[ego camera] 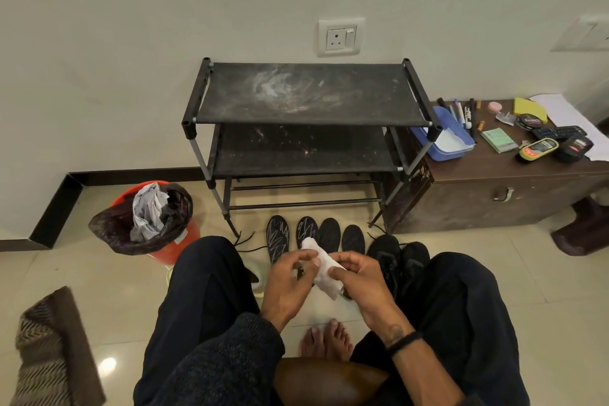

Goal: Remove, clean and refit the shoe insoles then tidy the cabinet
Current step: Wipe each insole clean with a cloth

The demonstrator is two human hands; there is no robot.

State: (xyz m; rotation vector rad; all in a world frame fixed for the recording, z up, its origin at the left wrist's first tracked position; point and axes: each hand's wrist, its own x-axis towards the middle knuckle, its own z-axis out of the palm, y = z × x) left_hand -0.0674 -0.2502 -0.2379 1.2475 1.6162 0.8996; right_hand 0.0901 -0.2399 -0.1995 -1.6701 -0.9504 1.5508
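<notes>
Insoles point(316, 236): four in a row on the floor, at the rack's point(306, 109) front edge.
Wipe point(321, 265): white, between your hands.
Left hand point(290, 280): fingers pinch the wipe.
Right hand point(361, 280): closed on it.
Shoes point(398, 260): right of the insoles.

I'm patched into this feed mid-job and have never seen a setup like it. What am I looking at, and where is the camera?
No machine here: one wide camera sits on a person's head, looking down past their knees. The left hand and right hand together hold a white wipe. On the floor ahead lie four dark insoles in a row, with black shoes to their right. Behind stands a dusty black shoe rack, with an orange bin on its left.
</notes>
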